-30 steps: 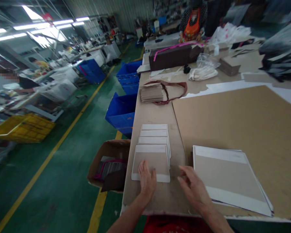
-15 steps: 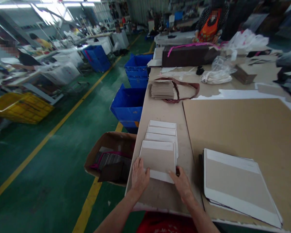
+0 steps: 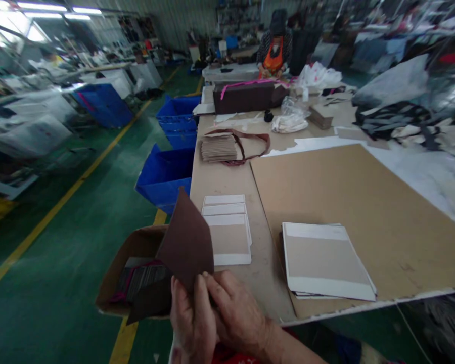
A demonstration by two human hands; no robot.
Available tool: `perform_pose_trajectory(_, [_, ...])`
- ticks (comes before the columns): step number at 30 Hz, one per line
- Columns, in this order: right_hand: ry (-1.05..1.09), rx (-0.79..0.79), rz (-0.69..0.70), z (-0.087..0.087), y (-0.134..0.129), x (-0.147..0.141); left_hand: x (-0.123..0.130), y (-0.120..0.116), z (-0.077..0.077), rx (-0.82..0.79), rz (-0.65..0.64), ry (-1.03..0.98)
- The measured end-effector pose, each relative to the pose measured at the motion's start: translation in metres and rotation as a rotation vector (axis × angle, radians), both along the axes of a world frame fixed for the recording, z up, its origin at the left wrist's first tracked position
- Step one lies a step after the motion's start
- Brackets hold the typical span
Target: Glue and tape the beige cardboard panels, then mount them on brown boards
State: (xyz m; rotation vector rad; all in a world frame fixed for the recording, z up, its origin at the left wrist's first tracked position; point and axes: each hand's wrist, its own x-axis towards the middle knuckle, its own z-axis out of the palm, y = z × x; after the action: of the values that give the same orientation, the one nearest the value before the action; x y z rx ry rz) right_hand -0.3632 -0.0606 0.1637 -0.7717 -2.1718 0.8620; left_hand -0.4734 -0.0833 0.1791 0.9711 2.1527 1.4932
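A dark brown flat panel is raised on edge and tilted in front of me. My left hand is closed round its lower edge, fingers pointing up. From the right side my right hand grips the same lower edge, thumb and fingers pressed together close to the left hand. Behind the panel, overlapping beige panels with white bands lie in a row on the table, partly covered by it. To the right sits a stack of larger beige panels with white borders.
A cardboard box with dark pieces stands on the floor at left. Blue bins line the table's left side. Small stacked pieces and a brown strap lie farther back. A person in an orange apron is at the far end.
The front beige panel was lifted off the row and now shows a dark brown face. Both hands came together around its lower edge. The view swung to the right.
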Motion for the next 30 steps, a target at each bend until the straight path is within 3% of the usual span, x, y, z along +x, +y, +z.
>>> perform_pose_trajectory(2, [-0.05, -0.03, 0.046, 0.012, 0.007, 0.023, 0.001, 0.007, 0.002, -0.043, 0.034, -0.126])
perform_pose_trajectory(3, [-0.05, -0.037, -0.013, 0.014, 0.01, 0.039, 0.004, 0.011, 0.002, -0.05, 0.005, -0.237])
perform_pose_trajectory(4, [-0.034, -0.036, -0.151, 0.013, 0.013, 0.057, 0.009, 0.016, 0.002, -0.049, -0.054, -0.371])
perform_pose_trajectory(7, [0.021, -0.04, -0.828, -0.005, 0.023, 0.122, 0.036, 0.026, -0.003, -0.096, -0.278, -0.768])
perform_pose_trajectory(8, [-0.005, -0.066, -0.974, -0.014, 0.025, 0.145, 0.048, 0.028, -0.008, -0.126, -0.336, -0.856])
perform_pose_trajectory(11, [-0.027, -0.36, -1.065, -0.042, 0.027, 0.208, 0.085, 0.034, -0.03, -0.219, -0.529, -0.976])
perform_pose_trajectory(14, [0.027, -0.674, -1.141, -0.063, 0.023, 0.252, 0.118, 0.042, -0.058, -0.245, -0.648, -0.836])
perform_pose_trajectory(16, [-0.003, -0.717, -1.223, -0.072, 0.023, 0.27, 0.135, 0.05, -0.075, -0.243, -0.638, -0.607])
perform_pose_trajectory(20, [-0.156, -0.599, -1.299, -0.086, 0.036, 0.289, 0.158, 0.067, -0.096, -0.235, -0.681, -0.181])
perform_pose_trajectory(25, [-0.347, -0.469, -1.312, -0.105, 0.051, 0.3, 0.172, 0.077, -0.103, -0.255, -0.714, -0.002])
perform_pose_trajectory(27, [-0.417, -0.365, -1.332, -0.105, 0.051, 0.298, 0.172, 0.075, -0.103, -0.26, -0.714, 0.055])
perform_pose_trajectory(30, [-0.437, -0.081, -1.385, -0.091, 0.047, 0.274, 0.155, 0.072, -0.109, -0.257, -0.687, 0.132])
